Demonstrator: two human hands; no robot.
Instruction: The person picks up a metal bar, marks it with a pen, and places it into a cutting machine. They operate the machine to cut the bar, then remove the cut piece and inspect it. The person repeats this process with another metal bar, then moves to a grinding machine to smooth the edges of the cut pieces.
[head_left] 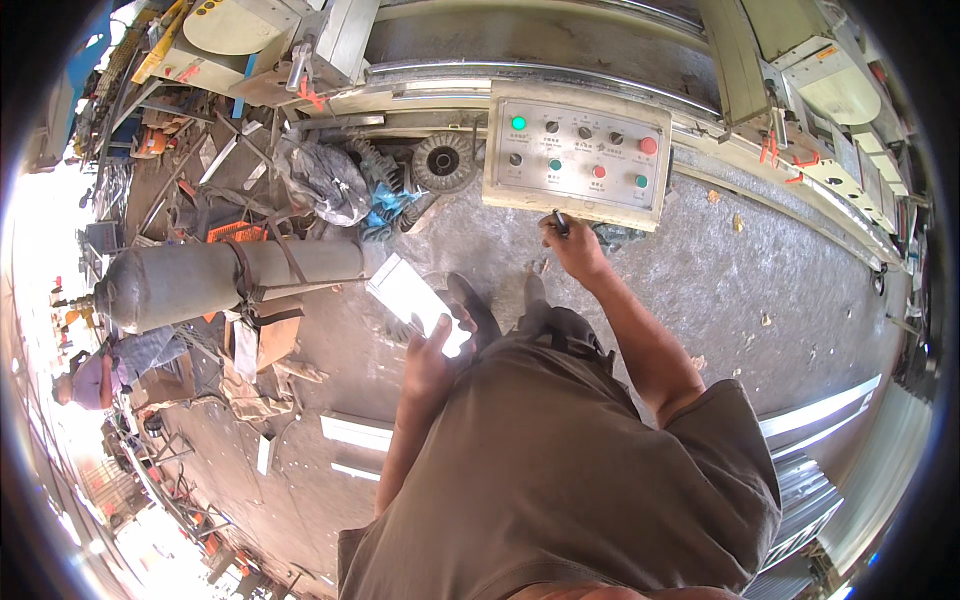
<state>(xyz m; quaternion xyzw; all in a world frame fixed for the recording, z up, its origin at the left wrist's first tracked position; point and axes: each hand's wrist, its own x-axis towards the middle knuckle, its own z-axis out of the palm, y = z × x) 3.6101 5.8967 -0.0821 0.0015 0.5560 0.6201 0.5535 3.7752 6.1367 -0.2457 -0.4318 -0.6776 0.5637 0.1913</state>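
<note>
My left hand (pixel 430 356) grips a flat white rectangular object (pixel 408 297) at its lower end, fingers wrapped around the edge. Glare washes out its surface, so I cannot tell whether it is paper or a pad. In my right hand (pixel 580 250), a short, dark, pen-like stick (pixel 560 223) is pinched between thumb and fingers. That hand is just below the near edge of a cream control box (pixel 520 183) with green and red buttons and black knobs. I cannot see the hand touching the box.
Beyond the box runs a machine with long metal rails (pixel 540 73). A strapped grey gas cylinder (pixel 190 283) lies at left, near a grey plastic bag (pixel 325 180) and a round ribbed part (pixel 443 162). Metal strips (pixel 357 432) and corrugated sheets (pixel 805 500) lie behind me.
</note>
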